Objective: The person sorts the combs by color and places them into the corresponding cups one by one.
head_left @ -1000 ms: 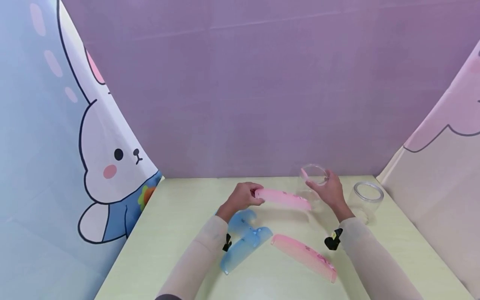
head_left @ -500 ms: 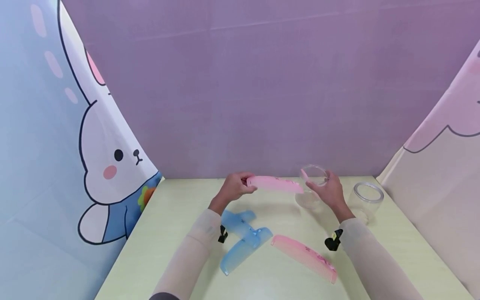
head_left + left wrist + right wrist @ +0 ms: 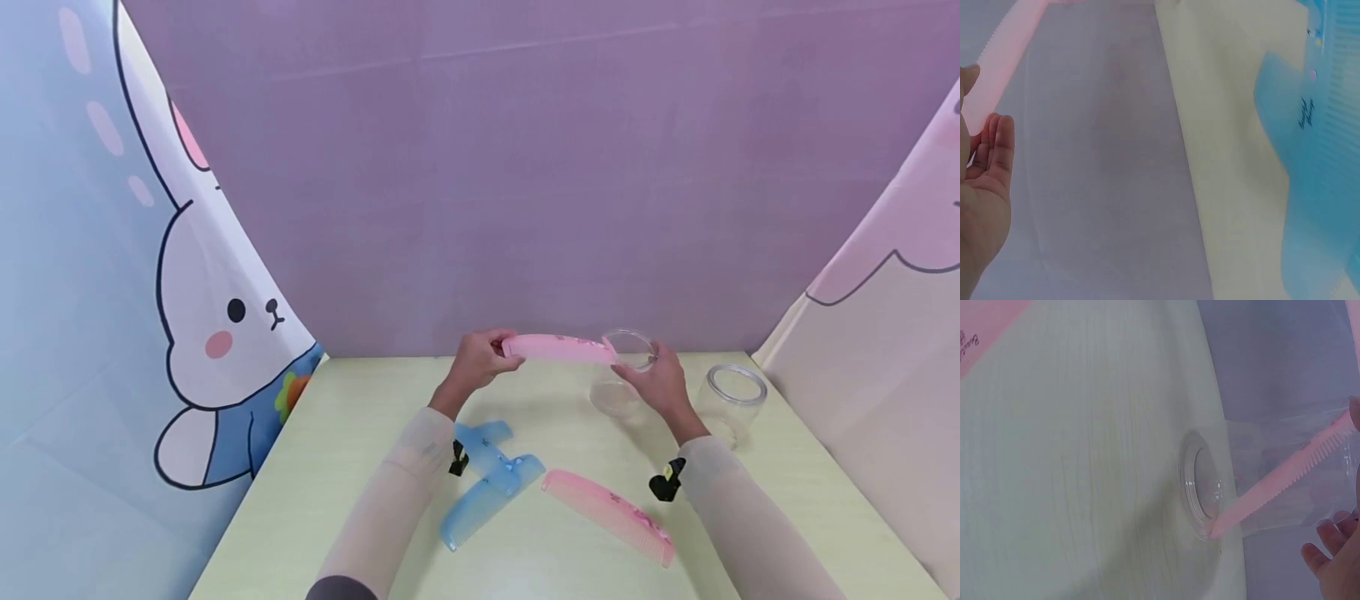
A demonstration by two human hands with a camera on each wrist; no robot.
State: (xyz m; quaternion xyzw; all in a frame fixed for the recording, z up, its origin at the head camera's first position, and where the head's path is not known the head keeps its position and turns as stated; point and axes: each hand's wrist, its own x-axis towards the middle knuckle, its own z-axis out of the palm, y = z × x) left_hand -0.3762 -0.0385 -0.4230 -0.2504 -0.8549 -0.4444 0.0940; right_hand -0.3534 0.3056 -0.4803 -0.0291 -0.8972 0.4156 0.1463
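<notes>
Holding a pink comb [image 3: 557,348] by one end, pinched in the left hand [image 3: 476,360] above the table [image 3: 787,517], probably to leave its other end free by the rim of a clear jar [image 3: 613,396]. Gripping that jar near its mouth with the right hand [image 3: 660,383], seemingly to steady it, with a second pink comb [image 3: 1272,481] leaning inside. Showing small dark script [image 3: 1306,114] on a blue comb [image 3: 1329,156], too blurred to read surely.

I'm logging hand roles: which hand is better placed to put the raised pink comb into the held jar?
Probably the left hand: it grips the raised pink comb, whose free end points toward the clear jar. The right hand is occupied holding that jar.
</notes>
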